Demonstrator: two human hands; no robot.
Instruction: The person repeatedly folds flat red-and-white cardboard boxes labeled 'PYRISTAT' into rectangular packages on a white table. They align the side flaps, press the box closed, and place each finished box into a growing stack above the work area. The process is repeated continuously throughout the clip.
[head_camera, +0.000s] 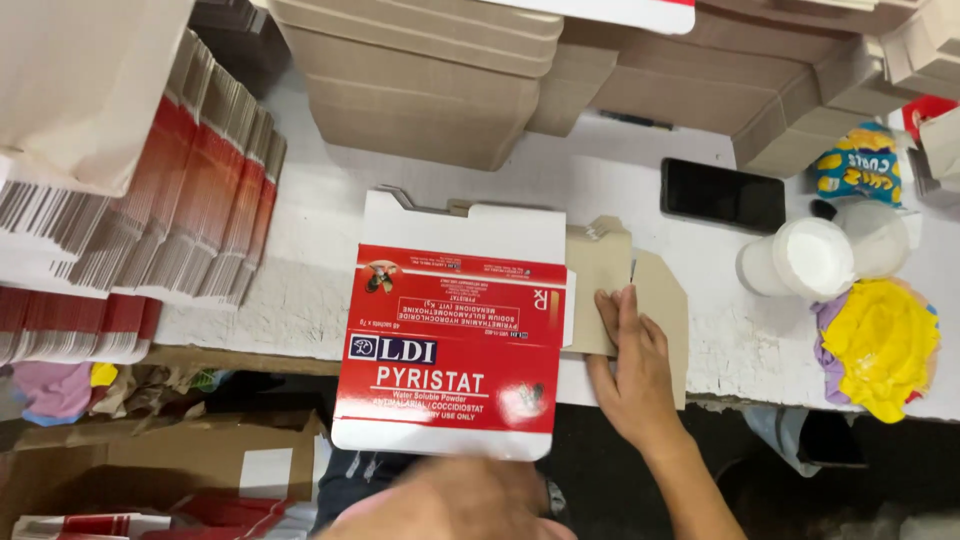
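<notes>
Two hands | right hand flat on carton | left hand blurred, grip unclear | white table

A red and white carton lies flat on the white table. The right hand presses its brown side flap. The left hand is blurred at the carton's near edge.

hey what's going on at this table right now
A person is working on a red and white carton at a white table. Their right hand presses a brown flap flat beside it, and their left hand is at the carton's near edge, blurred. Stacks of flat cartons stand to the left.
</notes>
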